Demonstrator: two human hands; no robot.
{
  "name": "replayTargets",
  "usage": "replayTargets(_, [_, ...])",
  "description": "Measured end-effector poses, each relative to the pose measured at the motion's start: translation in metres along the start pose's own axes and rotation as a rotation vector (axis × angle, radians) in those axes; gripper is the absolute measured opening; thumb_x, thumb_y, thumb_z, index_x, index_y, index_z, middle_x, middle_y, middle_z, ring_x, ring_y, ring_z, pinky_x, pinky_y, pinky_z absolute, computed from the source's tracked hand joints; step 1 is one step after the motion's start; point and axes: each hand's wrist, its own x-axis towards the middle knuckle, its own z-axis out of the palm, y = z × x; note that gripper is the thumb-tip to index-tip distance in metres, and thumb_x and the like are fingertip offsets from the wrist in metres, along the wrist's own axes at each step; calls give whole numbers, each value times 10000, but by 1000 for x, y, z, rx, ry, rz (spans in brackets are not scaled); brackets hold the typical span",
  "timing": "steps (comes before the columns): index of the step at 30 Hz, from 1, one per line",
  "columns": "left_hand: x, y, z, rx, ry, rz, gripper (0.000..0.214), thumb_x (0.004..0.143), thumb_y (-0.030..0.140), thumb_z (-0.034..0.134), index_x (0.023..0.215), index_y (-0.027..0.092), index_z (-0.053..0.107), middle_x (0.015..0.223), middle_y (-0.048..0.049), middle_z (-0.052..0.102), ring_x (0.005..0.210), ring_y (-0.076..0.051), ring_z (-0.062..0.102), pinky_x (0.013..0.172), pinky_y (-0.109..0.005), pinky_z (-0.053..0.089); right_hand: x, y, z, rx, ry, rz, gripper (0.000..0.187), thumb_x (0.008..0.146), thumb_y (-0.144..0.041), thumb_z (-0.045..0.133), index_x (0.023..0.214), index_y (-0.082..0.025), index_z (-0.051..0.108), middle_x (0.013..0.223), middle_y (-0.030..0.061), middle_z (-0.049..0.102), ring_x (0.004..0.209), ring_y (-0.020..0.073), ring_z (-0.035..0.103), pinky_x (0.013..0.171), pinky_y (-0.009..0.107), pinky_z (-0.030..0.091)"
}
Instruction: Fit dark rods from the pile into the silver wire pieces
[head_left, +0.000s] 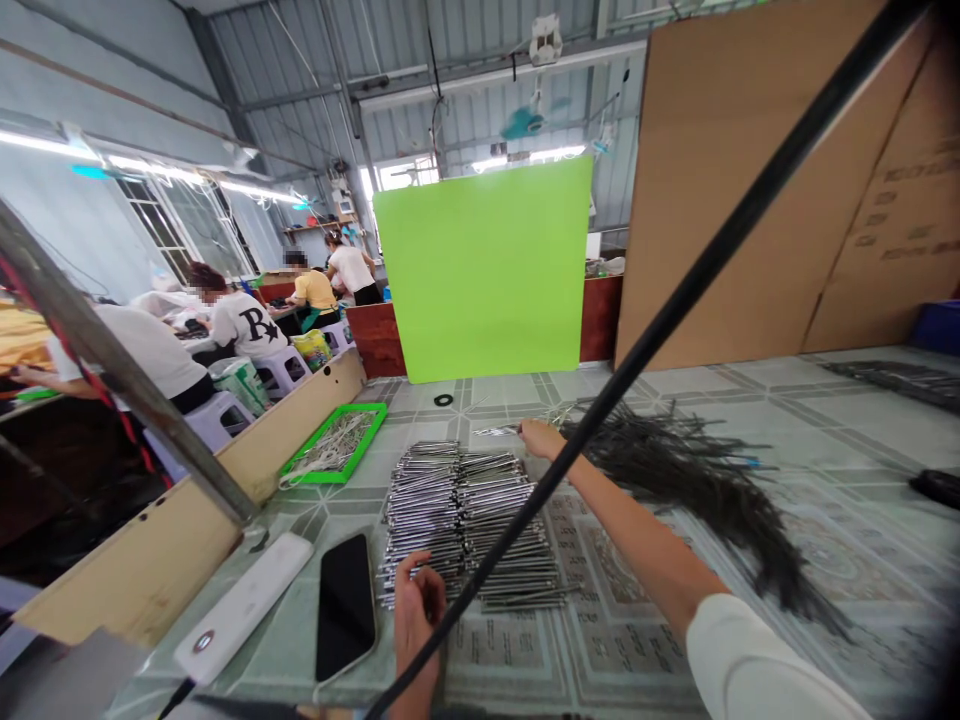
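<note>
Gripping one thin metal rod (pixel 496 431), right hand (pixel 541 438) sits just beyond the stacked metal rods (pixel 465 530). Left hand (pixel 416 615) curls at their near edge, its grip impossible to tell.

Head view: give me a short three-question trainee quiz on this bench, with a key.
1. True or false: the bundle of dark wires lies to the right of the stack of metal rods.
2. What does the right hand hold? A: a thin metal rod; B: a pair of scissors; C: a green tray.
3. What lies between the white power bank and the stack of metal rods?

Key: 1 true; 2 A; 3 a black smartphone.
</note>
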Motion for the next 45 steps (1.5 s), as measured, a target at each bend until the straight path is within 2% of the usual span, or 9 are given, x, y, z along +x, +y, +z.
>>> replayTargets(5, [4, -2, -4, 19, -30, 45, 662, 714, 774, 494, 1013, 184, 457, 515, 48, 459, 431, -98, 398, 400, -204, 290, -23, 21, -43, 59, 106, 8, 297, 978, -223, 375, 1196, -85, 522, 1159, 129, 566, 1063, 170, 547, 950, 355, 425])
replayTargets(8, [4, 2, -2, 19, -22, 43, 681, 684, 786, 514, 1002, 187, 450, 516, 54, 460, 411, -96, 396, 378, -200, 286, -59, 38, -55, 80, 54, -18, 260, 952, -178, 389, 1109, -80, 571, 1092, 137, 607, 999, 176, 568, 893, 287, 426])
replayTargets(14, [-2, 13, 8, 102, 45, 44, 681, 700, 806, 456, 979, 186, 460, 496, 62, 438, 402, -91, 369, 369, -193, 279, -124, 57, -41, 70, -67, -50, 179, 886, -144, 480, 982, -81, 618, 997, 127, 642, 901, 191, 582, 793, 247, 405])
replayTargets(26, [-8, 15, 8, 311, 18, 178, 612, 814, 736, 357, 979, 160, 479, 532, 49, 428, 443, -104, 375, 419, -223, 310, -141, 73, -26, 258, 14, -117, 129, 843, -137, 470, 884, -112, 590, 931, 109, 621, 873, 180, 559, 812, 273, 391])
replayTargets(33, [-26, 33, 43, 402, -106, 200, 486, 854, 618, 444, 938, 155, 562, 602, 11, 489, 546, -115, 462, 522, -237, 389, -159, 32, -36, 593, -65, -245, 279, 883, -362, 422, 993, -131, 534, 872, 58, 591, 740, 129, 547, 690, 261, 461])
replayTargets(36, [-37, 36, 75, 311, -203, 126, 548, 855, 643, 421, 1079, 164, 565, 972, -93, 620, 894, -185, 589, 728, -291, 473, -184, -14, -34, 829, -49, -325, 310, 888, -427, 421, 985, -145, 508, 883, 53, 577, 742, 120, 555, 712, 268, 479])
replayTargets(39, [-46, 32, 101, 170, -312, 78, 663, 834, 697, 394, 1237, 177, 483, 1245, -132, 534, 1161, -229, 498, 955, -352, 417, -215, -59, -26, 948, 169, -399, 196, 880, -343, 482, 925, -161, 542, 911, 53, 573, 881, 134, 553, 819, 275, 453])
replayTargets(42, [-50, 24, 109, 61, -327, -56, 744, 807, 755, 352, 1275, 179, 411, 1009, -97, 586, 904, -196, 565, 798, -332, 469, -232, -74, -19, 833, 343, -411, 153, 896, -291, 482, 888, -163, 566, 945, 61, 568, 950, 142, 534, 874, 279, 424])
replayTargets(45, [-51, 26, 101, 192, -381, -121, 719, 807, 767, 313, 1166, 166, 476, 654, 11, 456, 558, -131, 423, 563, -275, 408, -230, -44, -19, 538, 305, -349, 218, 920, -312, 458, 1020, -160, 575, 1078, 86, 566, 1051, 160, 508, 942, 286, 399])
